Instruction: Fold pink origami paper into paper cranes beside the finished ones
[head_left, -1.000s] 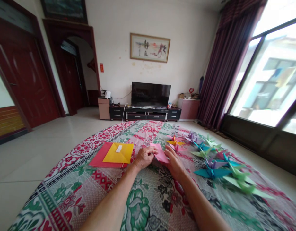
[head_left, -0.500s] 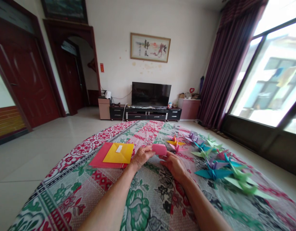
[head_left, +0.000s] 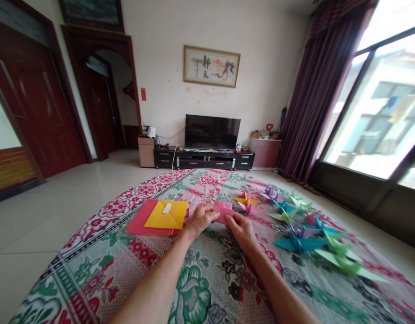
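Between my hands is a small folded piece of pink paper (head_left: 223,210), with a crease running across it. My left hand (head_left: 200,222) pinches its left side between thumb and fingers. At the lower right edge of the paper, my right hand (head_left: 241,228) grips it with the thumb on top. Left of my left hand lies a yellow paper packet (head_left: 169,218) with a white label, resting on larger red-pink sheets (head_left: 139,219). Beyond my right hand sit a yellow paper crane (head_left: 246,199) and a pink paper crane (head_left: 248,207).
Several blue, green and purple paper cranes (head_left: 300,243) spread over the right side of the table. A flowered tablecloth (head_left: 194,288) covers the round table. Farther off, a television (head_left: 212,132) stands on a low black cabinet (head_left: 194,162).
My right hand has shifted its hold, and its thumb now lies on the pink paper's front. The paper shows a larger face with a fold line across it.
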Demonstrator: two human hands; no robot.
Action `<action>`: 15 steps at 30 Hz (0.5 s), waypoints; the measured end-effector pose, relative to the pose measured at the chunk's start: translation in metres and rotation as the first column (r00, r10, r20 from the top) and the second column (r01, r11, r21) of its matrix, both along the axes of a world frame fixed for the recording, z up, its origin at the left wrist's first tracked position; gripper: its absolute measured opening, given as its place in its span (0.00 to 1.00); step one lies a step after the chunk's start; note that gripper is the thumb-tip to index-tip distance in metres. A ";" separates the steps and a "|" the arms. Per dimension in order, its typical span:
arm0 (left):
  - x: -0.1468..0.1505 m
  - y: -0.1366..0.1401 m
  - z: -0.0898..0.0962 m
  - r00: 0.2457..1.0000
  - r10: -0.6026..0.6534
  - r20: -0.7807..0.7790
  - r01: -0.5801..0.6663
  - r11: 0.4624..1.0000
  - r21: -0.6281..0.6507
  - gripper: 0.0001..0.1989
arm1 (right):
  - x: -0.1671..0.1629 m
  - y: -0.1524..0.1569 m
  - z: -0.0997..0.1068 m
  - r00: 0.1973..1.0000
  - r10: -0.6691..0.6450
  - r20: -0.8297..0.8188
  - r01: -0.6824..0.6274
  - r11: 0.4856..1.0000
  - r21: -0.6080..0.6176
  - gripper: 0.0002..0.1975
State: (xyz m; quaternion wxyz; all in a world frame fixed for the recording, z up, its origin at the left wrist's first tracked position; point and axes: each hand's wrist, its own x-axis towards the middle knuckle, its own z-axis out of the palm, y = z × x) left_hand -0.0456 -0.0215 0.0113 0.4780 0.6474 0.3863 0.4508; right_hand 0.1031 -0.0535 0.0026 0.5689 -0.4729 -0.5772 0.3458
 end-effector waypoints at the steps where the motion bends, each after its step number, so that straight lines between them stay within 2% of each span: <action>1: 0.000 0.001 -0.001 1.000 0.006 0.021 -0.006 1.000 0.000 0.09 | 0.000 0.000 0.000 1.000 0.015 0.018 -0.015 1.000 0.013 0.16; 4: 0.000 0.003 -0.003 0.998 0.022 0.057 -0.023 1.000 0.018 0.08 | -0.001 -0.001 0.001 0.999 0.028 0.039 -0.030 0.999 0.043 0.15; 8: 0.001 0.001 -0.003 0.998 -0.033 0.061 0.036 0.998 -0.048 0.09 | 0.001 0.001 0.000 0.999 -0.035 0.007 0.034 0.996 0.088 0.17; 10: 0.002 0.000 -0.002 0.999 -0.017 0.039 0.020 0.998 -0.059 0.10 | 0.001 0.001 0.000 1.000 -0.024 -0.007 0.025 0.997 0.074 0.18; 15: 0.004 0.000 -0.004 0.999 0.017 0.046 -0.017 1.000 0.007 0.11 | 0.001 0.002 -0.003 0.998 0.006 -0.055 -0.005 1.000 0.006 0.21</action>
